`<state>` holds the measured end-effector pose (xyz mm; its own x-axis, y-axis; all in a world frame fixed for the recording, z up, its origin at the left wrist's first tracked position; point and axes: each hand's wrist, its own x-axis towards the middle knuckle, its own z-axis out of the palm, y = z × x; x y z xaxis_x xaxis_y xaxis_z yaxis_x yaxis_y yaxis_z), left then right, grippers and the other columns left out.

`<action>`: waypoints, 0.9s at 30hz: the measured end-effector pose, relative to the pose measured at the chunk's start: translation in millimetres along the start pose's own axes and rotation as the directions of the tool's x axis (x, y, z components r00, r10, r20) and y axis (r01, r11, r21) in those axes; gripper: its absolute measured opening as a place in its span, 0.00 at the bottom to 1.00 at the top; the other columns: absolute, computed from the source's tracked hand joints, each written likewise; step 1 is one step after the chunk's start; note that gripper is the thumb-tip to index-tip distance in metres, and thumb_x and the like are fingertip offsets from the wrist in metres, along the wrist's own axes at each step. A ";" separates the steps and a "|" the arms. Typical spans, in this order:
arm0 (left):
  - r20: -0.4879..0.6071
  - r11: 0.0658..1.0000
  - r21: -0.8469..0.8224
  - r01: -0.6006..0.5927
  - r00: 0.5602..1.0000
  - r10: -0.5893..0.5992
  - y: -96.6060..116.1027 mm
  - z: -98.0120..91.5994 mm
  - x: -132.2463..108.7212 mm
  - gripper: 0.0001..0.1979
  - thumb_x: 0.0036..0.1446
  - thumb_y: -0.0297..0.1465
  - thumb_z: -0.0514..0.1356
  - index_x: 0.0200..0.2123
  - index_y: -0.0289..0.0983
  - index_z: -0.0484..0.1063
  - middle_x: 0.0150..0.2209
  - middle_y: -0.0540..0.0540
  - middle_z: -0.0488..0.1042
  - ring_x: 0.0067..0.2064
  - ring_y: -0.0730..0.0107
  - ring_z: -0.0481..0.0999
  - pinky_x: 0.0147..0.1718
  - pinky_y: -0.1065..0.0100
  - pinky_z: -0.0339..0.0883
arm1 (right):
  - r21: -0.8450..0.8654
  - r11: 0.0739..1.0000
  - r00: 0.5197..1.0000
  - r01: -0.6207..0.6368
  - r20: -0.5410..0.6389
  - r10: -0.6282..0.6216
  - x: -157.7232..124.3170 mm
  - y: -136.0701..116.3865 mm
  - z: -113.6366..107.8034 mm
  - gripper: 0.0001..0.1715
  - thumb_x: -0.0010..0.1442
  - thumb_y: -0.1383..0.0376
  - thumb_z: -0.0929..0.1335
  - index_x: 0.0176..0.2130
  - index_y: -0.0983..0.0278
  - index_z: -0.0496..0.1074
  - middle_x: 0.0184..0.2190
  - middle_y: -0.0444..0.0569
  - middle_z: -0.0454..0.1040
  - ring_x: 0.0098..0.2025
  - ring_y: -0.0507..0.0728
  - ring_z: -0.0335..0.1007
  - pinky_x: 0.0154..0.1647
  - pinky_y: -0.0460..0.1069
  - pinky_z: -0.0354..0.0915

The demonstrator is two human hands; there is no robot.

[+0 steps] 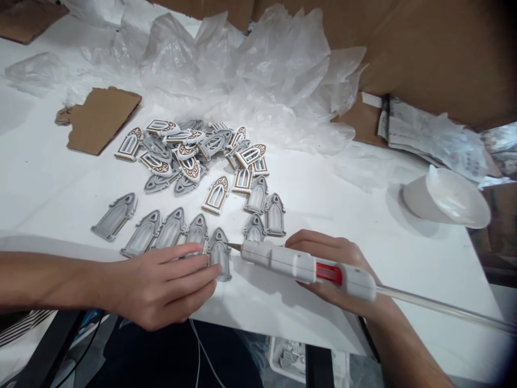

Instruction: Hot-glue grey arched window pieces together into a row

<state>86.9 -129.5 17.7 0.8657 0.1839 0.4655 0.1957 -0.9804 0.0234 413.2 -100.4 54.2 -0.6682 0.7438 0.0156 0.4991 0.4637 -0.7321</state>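
Table edge [278,337] runs under right hand [327,250] holding glue gun [278,260].

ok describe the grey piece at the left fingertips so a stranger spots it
On the white tabletop, below the heap of arched window pieces, a grey row runs toward the left hand. The last grey arched window in that row touches those fingers, the only one with the tip of the hot glue gun aimed at it.
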 end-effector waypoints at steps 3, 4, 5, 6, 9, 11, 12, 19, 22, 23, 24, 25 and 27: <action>0.032 0.999 0.001 0.046 0.998 -0.046 -0.6 1.9 1.1 0.12 0.60 0.30 0.59 0.45 0.34 0.77 0.49 0.43 0.79 0.50 0.62 0.76 0.58 0.56 0.65 | -0.012 1.000 1.000 0.012 -0.028 -0.012 0.4 0.6 3.7 0.05 0.62 0.64 0.66 0.36 0.62 0.71 0.34 0.50 0.74 0.33 0.54 0.73 0.32 0.46 0.67; 0.045 0.998 0.005 0.067 0.997 -0.067 -0.5 2.9 1.3 0.12 0.60 0.30 0.60 0.45 0.35 0.77 0.49 0.44 0.78 0.50 0.63 0.76 0.60 0.56 0.64 | -0.015 1.000 0.999 0.009 -0.035 -0.009 0.0 1.2 4.1 0.05 0.62 0.64 0.66 0.37 0.62 0.71 0.34 0.50 0.74 0.33 0.54 0.73 0.32 0.46 0.67; 0.061 0.996 0.009 0.087 0.994 -0.087 -0.4 4.0 1.3 0.11 0.61 0.31 0.60 0.46 0.36 0.77 0.50 0.45 0.78 0.50 0.64 0.76 0.60 0.56 0.63 | -0.018 1.000 0.999 0.005 -0.043 -0.006 -0.4 1.8 4.2 0.05 0.62 0.64 0.66 0.37 0.62 0.71 0.34 0.51 0.75 0.33 0.54 0.73 0.32 0.46 0.68; 0.075 0.995 0.012 0.102 0.992 -0.103 -0.3 5.0 1.2 0.11 0.61 0.31 0.60 0.46 0.36 0.76 0.51 0.45 0.78 0.50 0.64 0.76 0.61 0.57 0.62 | -0.021 1.000 0.999 0.000 -0.049 -0.001 -0.8 2.1 4.2 0.06 0.62 0.63 0.66 0.36 0.63 0.72 0.34 0.51 0.75 0.33 0.54 0.73 0.31 0.47 0.68; 0.067 0.993 0.010 0.117 0.991 -0.117 -0.6 7.2 0.5 0.11 0.61 0.32 0.59 0.46 0.36 0.76 0.52 0.45 0.77 0.51 0.64 0.75 0.61 0.57 0.61 | -0.032 0.999 0.998 -0.001 -0.063 -0.001 -1.5 2.8 4.4 0.07 0.63 0.63 0.66 0.36 0.63 0.72 0.34 0.51 0.75 0.32 0.54 0.73 0.30 0.46 0.68; 0.017 0.995 0.000 0.100 0.995 -0.100 -1.3 6.8 0.5 0.11 0.61 0.31 0.59 0.45 0.35 0.76 0.49 0.44 0.78 0.50 0.63 0.76 0.60 0.55 0.61 | -0.042 0.999 0.997 0.011 -0.070 -0.013 -2.4 4.1 5.0 0.05 0.62 0.64 0.66 0.36 0.63 0.72 0.34 0.50 0.74 0.32 0.53 0.72 0.30 0.46 0.68; -0.006 0.995 -0.007 0.097 0.995 -0.097 -1.6 6.0 0.7 0.11 0.61 0.30 0.60 0.45 0.34 0.76 0.48 0.44 0.79 0.49 0.63 0.76 0.60 0.55 0.62 | -0.045 0.999 0.997 0.019 -0.070 -0.023 -3.2 5.3 5.3 0.04 0.62 0.65 0.66 0.36 0.63 0.71 0.34 0.50 0.74 0.32 0.53 0.72 0.30 0.46 0.68; -0.050 0.989 -0.024 0.144 0.988 -0.145 -0.5 2.2 3.8 0.08 0.59 0.30 0.61 0.41 0.32 0.75 0.44 0.44 0.80 0.46 0.63 0.77 0.60 0.55 0.62 | -0.074 0.997 0.997 0.012 -0.072 -0.017 -7.5 10.8 6.0 0.04 0.61 0.69 0.67 0.38 0.62 0.70 0.36 0.50 0.73 0.34 0.53 0.72 0.33 0.47 0.67; -0.018 0.990 -0.001 0.138 0.990 -0.138 0.6 4.5 3.6 0.09 0.60 0.30 0.60 0.43 0.33 0.75 0.46 0.45 0.79 0.47 0.64 0.76 0.62 0.55 0.58 | -0.041 0.998 0.999 0.042 -0.021 -0.043 -5.6 7.0 7.7 0.05 0.64 0.65 0.65 0.38 0.63 0.70 0.36 0.51 0.73 0.35 0.55 0.73 0.33 0.48 0.68; -0.008 0.992 0.007 0.126 0.992 -0.126 0.8 5.3 3.4 0.10 0.60 0.30 0.60 0.44 0.34 0.75 0.47 0.45 0.79 0.48 0.64 0.76 0.63 0.54 0.57 | -0.048 0.998 0.999 0.044 -0.010 -0.044 -5.1 5.5 8.7 0.07 0.64 0.63 0.64 0.38 0.63 0.70 0.36 0.52 0.73 0.35 0.55 0.73 0.33 0.48 0.68; 0.000 0.993 0.009 0.114 0.993 -0.114 0.9 6.1 3.2 0.11 0.60 0.30 0.60 0.45 0.34 0.76 0.48 0.45 0.78 0.48 0.64 0.76 0.64 0.54 0.55 | -0.065 0.997 0.999 0.040 -0.002 -0.040 -4.9 4.3 9.7 0.09 0.65 0.62 0.63 0.38 0.63 0.70 0.36 0.53 0.73 0.35 0.56 0.73 0.34 0.48 0.68; 0.006 0.994 0.010 0.106 0.994 -0.106 1.0 6.8 3.0 0.11 0.60 0.29 0.59 0.45 0.34 0.76 0.49 0.45 0.78 0.48 0.64 0.76 0.64 0.54 0.55 | -0.087 0.996 0.999 0.035 -0.002 -0.035 -4.9 3.4 10.7 0.09 0.66 0.62 0.63 0.39 0.63 0.70 0.36 0.53 0.73 0.35 0.56 0.74 0.33 0.48 0.68; 0.023 0.994 0.004 0.109 0.994 -0.109 1.1 7.8 2.6 0.12 0.60 0.28 0.59 0.46 0.35 0.76 0.49 0.46 0.78 0.48 0.64 0.75 0.64 0.54 0.55 | -0.129 0.991 1.000 0.025 -0.006 -0.026 -5.3 2.6 12.5 0.10 0.66 0.62 0.62 0.39 0.63 0.70 0.36 0.53 0.73 0.34 0.55 0.73 0.33 0.48 0.68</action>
<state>93.0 -129.6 12.0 0.8496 0.2911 0.4397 0.2905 -0.9543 0.0704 411.1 -109.2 43.6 -0.6773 0.7346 0.0390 0.5492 0.5402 -0.6376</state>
